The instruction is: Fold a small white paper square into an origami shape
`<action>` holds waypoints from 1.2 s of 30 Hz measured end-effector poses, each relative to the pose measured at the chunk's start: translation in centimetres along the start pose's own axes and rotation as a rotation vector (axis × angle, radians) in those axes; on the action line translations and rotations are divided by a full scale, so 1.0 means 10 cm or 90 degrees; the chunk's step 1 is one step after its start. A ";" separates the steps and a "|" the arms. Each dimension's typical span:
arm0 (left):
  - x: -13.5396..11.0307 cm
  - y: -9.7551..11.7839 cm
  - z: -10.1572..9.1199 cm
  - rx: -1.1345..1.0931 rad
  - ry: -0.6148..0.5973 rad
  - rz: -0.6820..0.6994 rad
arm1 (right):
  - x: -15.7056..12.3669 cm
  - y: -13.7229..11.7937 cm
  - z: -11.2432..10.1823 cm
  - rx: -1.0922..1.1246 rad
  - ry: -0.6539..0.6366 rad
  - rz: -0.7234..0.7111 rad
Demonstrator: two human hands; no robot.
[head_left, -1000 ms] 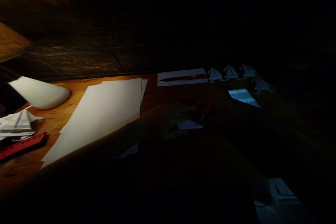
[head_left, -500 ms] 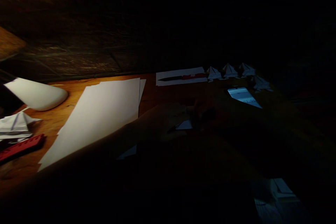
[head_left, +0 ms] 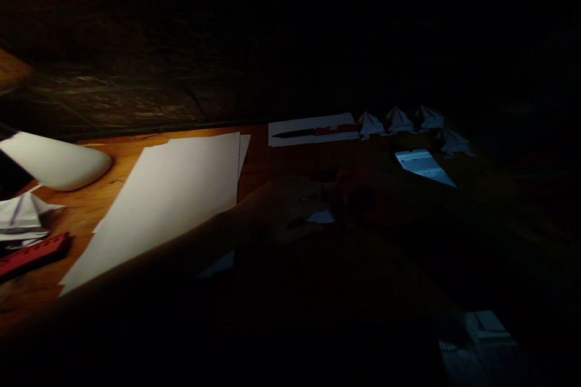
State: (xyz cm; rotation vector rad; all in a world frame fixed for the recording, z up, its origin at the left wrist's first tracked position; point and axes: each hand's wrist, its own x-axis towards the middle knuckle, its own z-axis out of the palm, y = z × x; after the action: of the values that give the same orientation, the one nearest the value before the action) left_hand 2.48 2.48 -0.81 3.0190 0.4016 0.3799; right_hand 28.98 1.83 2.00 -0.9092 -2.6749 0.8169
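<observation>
Deep shadow covers both hands at the middle of the table. My left hand [head_left: 297,202] reaches in from the lower left, its fingers closed around a small piece of white paper [head_left: 321,216] that looks folded. Close against it on the right is my right hand [head_left: 361,193], very dark, its fingers bent in at the same paper. Most of the paper is hidden by the fingers. Another bit of white paper [head_left: 218,265] shows below my left forearm. A stack of white sheets [head_left: 181,187] lies left of the hands.
A knife with a red handle [head_left: 336,130] rests on a paper strip at the back. Several folded paper figures [head_left: 399,120] stand right of it, near a lit phone [head_left: 424,166]. At left are a white lamp [head_left: 59,163], a folded paper [head_left: 22,214] and a red bar [head_left: 34,254].
The view has shifted slightly, so things at the left sit a little further left. Both hands stay together at the paper, with only a small shift in it.
</observation>
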 end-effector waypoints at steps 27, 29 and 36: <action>0.03 0.04 0.00 -0.077 -0.001 -0.073 | 0.07 -0.02 0.08 -0.115 0.101 0.159; 0.02 0.03 0.01 -0.078 0.006 -0.070 | 0.07 -0.02 0.09 -0.108 0.104 0.172; 0.00 0.02 0.01 -0.106 -0.001 -0.092 | 0.06 0.01 0.07 -0.100 0.102 0.073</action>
State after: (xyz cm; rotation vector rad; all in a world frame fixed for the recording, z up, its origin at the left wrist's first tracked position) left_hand 2.57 2.26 -0.84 2.8082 0.5544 0.3801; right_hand 28.34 1.94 1.34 -1.1223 -2.5945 0.5352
